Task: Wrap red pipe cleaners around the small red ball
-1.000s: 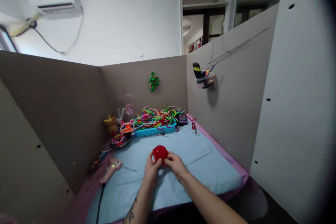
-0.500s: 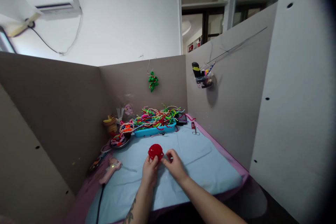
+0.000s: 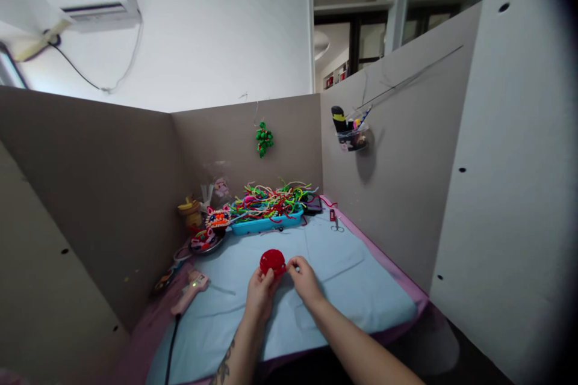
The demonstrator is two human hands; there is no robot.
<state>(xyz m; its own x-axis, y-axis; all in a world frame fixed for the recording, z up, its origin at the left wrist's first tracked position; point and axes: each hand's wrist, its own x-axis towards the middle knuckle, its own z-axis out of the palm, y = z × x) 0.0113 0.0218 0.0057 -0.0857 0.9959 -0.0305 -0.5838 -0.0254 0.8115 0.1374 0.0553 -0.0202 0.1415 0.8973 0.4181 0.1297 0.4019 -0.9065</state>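
My left hand (image 3: 261,293) is closed on a red, fuzzy round piece (image 3: 272,260) with a few small white spots, held just above the table covering. The thumb presses on its near side, and the fingers beneath are hidden. At the right edge of that piece, my right hand (image 3: 305,281) has thumb and forefinger pinched together. What lies between those fingertips is too small to make out.
Behind the hands stands a blue tray (image 3: 266,225) heaped with coloured fuzzy stems. A pink glue gun (image 3: 192,295) with a black cord lies at left. Small scissors (image 3: 336,228) rest at right. A metal bowl (image 3: 215,246) holds colourful pieces. Panels surround the table.
The red piece has shifted slightly right and tilted in my left hand. My right hand's fingers, looser before, have come together in a pinch at its right edge.
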